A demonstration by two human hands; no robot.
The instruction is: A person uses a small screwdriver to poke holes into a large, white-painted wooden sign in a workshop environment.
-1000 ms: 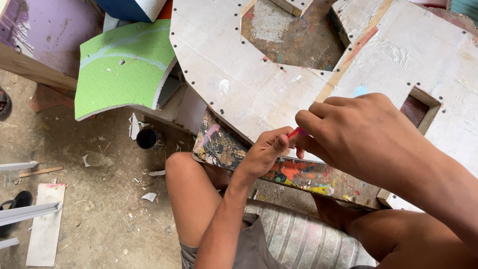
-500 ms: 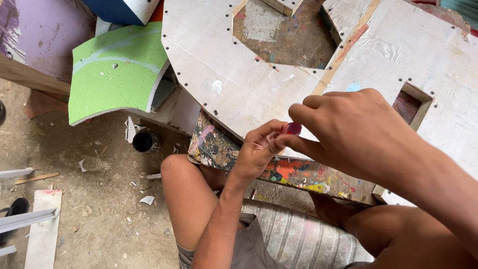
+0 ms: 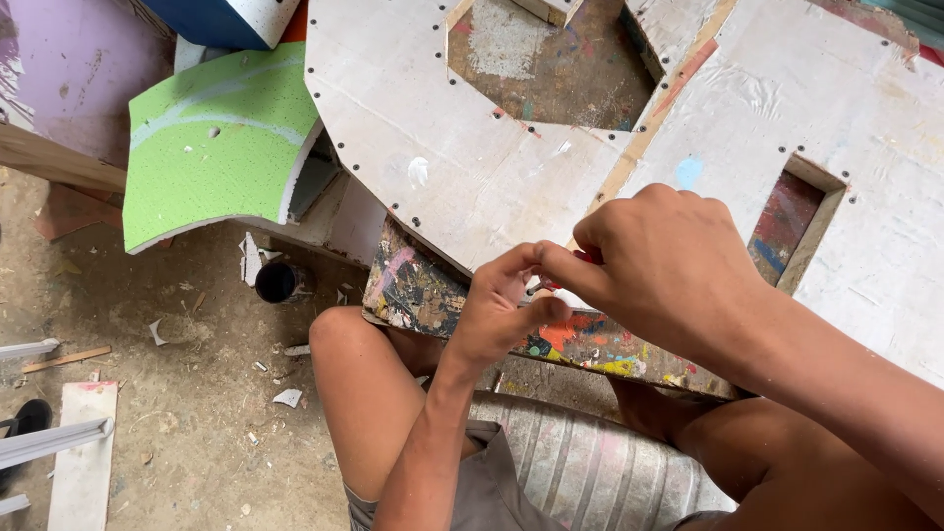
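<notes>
Since earlier, both hands slid right; right hand (image 3: 654, 270) pinches something small, seemingly red.

Left hand (image 3: 501, 315): your fingers pinch together against the right hand's fingertips.
Right hand (image 3: 654, 265): curled over a small red object (image 3: 588, 258), mostly hidden.
Below the hands: paint-splattered board (image 3: 423, 290) under the white panel (image 3: 433, 147).
Left side: green curved piece (image 3: 216, 147); dark round can (image 3: 276, 282) on the dirt floor (image 3: 147, 374).
</notes>
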